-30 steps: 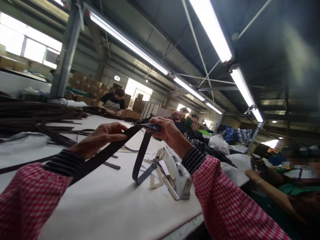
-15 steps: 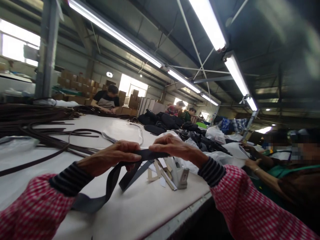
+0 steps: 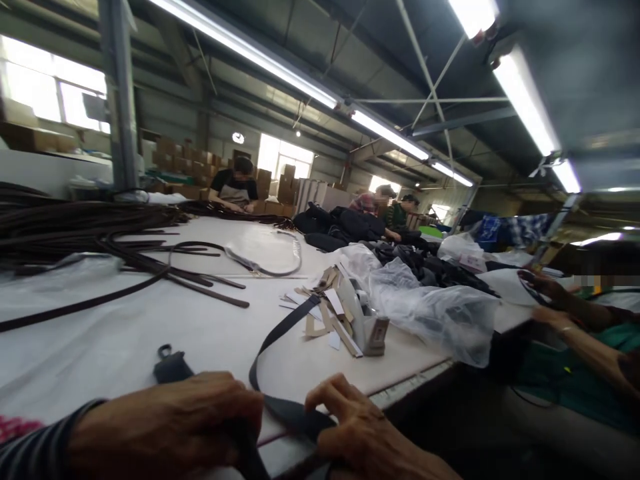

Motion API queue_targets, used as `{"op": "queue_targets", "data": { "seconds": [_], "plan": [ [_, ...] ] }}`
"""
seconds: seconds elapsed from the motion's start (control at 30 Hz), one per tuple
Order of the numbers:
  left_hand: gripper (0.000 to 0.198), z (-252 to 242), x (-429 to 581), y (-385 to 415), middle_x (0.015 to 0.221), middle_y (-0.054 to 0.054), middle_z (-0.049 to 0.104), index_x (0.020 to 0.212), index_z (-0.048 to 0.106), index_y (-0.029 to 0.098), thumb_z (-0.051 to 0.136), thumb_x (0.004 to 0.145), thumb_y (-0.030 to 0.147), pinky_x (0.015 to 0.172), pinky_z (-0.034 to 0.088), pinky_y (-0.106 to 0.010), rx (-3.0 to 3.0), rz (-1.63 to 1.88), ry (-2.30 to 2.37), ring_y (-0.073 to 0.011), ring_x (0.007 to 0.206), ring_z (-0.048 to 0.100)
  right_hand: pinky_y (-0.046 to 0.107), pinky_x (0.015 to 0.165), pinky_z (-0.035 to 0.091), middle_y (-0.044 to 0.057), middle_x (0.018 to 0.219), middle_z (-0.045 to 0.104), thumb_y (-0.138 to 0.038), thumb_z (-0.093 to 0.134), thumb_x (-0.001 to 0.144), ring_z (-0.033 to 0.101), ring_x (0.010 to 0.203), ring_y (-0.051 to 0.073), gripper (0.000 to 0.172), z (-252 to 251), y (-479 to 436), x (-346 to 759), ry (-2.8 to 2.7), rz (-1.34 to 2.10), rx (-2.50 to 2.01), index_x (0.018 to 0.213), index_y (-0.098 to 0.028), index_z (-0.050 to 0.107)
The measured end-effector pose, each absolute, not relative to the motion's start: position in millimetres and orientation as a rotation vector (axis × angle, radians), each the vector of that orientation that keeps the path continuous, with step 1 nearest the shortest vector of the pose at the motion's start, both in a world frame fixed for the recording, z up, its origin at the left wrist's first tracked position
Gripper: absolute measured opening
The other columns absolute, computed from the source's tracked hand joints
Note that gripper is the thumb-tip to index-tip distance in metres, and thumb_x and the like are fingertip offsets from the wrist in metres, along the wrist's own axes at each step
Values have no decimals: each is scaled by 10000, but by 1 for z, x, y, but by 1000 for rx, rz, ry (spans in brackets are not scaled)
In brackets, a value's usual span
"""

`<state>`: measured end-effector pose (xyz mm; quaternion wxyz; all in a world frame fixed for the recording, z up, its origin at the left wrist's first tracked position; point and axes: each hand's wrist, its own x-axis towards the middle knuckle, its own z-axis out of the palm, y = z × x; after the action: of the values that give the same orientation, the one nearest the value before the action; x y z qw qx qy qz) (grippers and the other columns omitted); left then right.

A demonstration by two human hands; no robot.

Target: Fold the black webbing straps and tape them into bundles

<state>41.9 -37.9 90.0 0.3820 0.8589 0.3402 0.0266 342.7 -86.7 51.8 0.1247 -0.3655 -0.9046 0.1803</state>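
A dark grey webbing strap (image 3: pixel 280 328) runs in a curve from the small pile of card pieces down to my hands at the table's front edge. My left hand (image 3: pixel 170 421) is closed on a dark part of the strap, its fingertips partly hidden. Beyond its knuckles a dark strap end with a small hook-like clip (image 3: pixel 170 363) lies on the table. My right hand (image 3: pixel 363 423) has thumb and forefinger curled about the strap near the edge; its other fingers are mostly hidden.
Brown straps (image 3: pixel 90 220) lie heaped at the left. Card pieces (image 3: pixel 327 313) lie beside a grey-white dispenser-like object (image 3: pixel 375 335). Clear plastic bags (image 3: pixel 430 300) and black goods (image 3: pixel 345 223) stand behind. A co-worker's arms (image 3: pixel 565 327) reach in at the right.
Both hands have moved down and apart, towards the table's front edge, with the strap. The strap's folded loop has opened into a long curve. The view has turned slightly left.
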Motion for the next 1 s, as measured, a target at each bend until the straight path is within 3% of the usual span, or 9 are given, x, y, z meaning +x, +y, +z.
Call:
{"op": "queue_targets", "data": {
  "seconds": [0.17, 0.23, 0.33, 0.43, 0.57, 0.67, 0.8, 0.9, 1.0],
  "plan": [
    [521, 96, 52, -70, 1124, 4, 674, 1141, 660, 313, 834, 692, 511, 971, 447, -312, 2237, 195, 845, -265, 1049, 595, 302, 919, 428, 12, 887, 642, -217, 582, 916, 564, 909, 174, 83, 53, -85, 320, -2419, 690, -1034, 843, -199, 618],
    [446, 106, 52, -72, 1132, -19, 663, 1138, 663, 303, 751, 787, 563, 997, 428, -330, 2317, 356, 888, -269, 1080, 579, 264, 717, 441, 4, 728, 592, -290, 555, 931, 538, 736, 149, 226, 63, -75, 315, -2302, 873, -1045, 744, -174, 604],
    [299, 130, 46, -56, 1055, -33, 683, 1110, 687, 281, 623, 905, 490, 883, 470, -326, 2250, 514, 1033, -261, 1011, 609, 232, 510, 355, -12, 591, 546, -427, 581, 928, 483, 531, 105, 362, 90, -51, 307, -2083, 1188, -1020, 692, -153, 599],
    [349, 159, 49, -32, 1033, -31, 707, 1169, 659, 242, 691, 863, 407, 841, 492, -316, 1985, 544, 893, -256, 1003, 636, 214, 441, 296, 1, 649, 606, -457, 694, 851, 459, 464, 72, 345, 123, -26, 296, -1857, 1347, -924, 747, -136, 625],
    [365, 183, 71, -17, 1124, -41, 676, 1126, 635, 221, 731, 847, 436, 880, 489, -329, 1935, 635, 820, -251, 1087, 603, 201, 399, 180, -33, 561, 529, -467, 735, 824, 312, 428, 34, 376, 161, 1, 285, -1902, 1334, -779, 703, -125, 633],
    [308, 198, 83, -12, 904, -16, 644, 956, 647, 188, 739, 815, 447, 642, 446, -272, 1971, 761, 950, -182, 804, 579, 200, 393, 174, -34, 574, 541, -492, 757, 800, 318, 430, 35, 401, 182, 16, 287, -1925, 1248, -715, 690, -140, 599],
    [254, 237, 89, -3, 639, 35, 461, 683, 618, 159, 807, 698, 328, 509, 277, -245, 2046, 835, 1020, -108, 576, 387, 187, 413, 226, -47, 745, 588, -376, 853, 702, 343, 471, 33, 421, 201, 26, 299, -1912, 1159, -647, 1010, -191, 632],
    [330, 268, 102, 5, 606, 31, 434, 600, 547, 153, 833, 680, 297, 502, 303, -235, 1954, 1000, 889, -97, 553, 391, 194, 437, 273, 1, 1014, 645, -312, 874, 658, 389, 526, 39, 664, 212, 28, 299, -1923, 1104, -573, 1241, -265, 561],
    [368, 291, 122, 17, 601, 29, 459, 631, 520, 163, 839, 730, 318, 465, 325, -224, 1826, 1176, 726, -90, 516, 419, 204, 445, 267, 22, 1069, 659, -327, 875, 639, 419, 565, 59, 675, 221, 32, 286, -1883, 1018, -548, 1232, -259, 560]
  ]
}}
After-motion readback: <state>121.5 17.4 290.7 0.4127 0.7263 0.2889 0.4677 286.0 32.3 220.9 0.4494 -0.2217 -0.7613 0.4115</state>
